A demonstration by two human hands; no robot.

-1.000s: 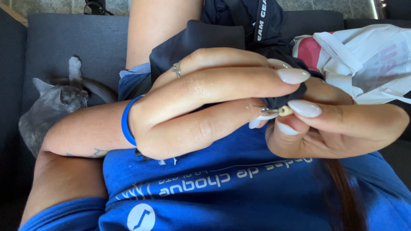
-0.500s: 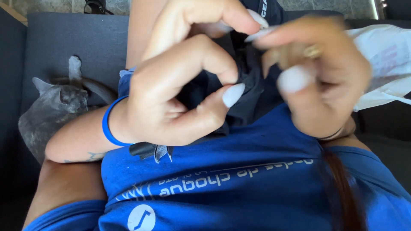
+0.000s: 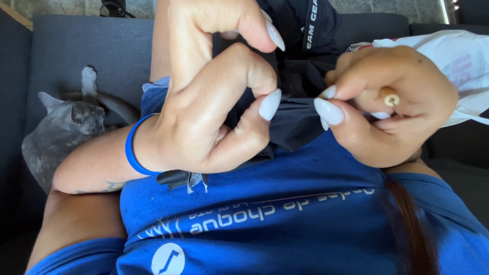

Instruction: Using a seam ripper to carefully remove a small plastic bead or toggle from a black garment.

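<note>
While a grey cat (image 3: 63, 132) lies on the dark sofa (image 3: 61, 56) to the left of it, a black garment (image 3: 295, 122) is stretched between a person's two hands just above a blue shirt (image 3: 285, 214). The garment is matte black cloth, bunched and creased, its upper part rising behind the hands with a strip of white lettering running along it. The left hand (image 3: 209, 107), a blue band (image 3: 133, 147) at its wrist, curls over the cloth, its grip closed on a fold between thumb and bent fingers. The right hand (image 3: 392, 109), right of the garment, pinches the cloth's edge in a narrow grip of thumb and forefinger; a small pale round object (image 3: 391, 99) sits tucked among its fingers, too small to identify. Behind the right hand lies a white plastic bag (image 3: 458, 66) with faint pink print. Below the garment, the shirt carries white lettering and a round white emblem.
</note>
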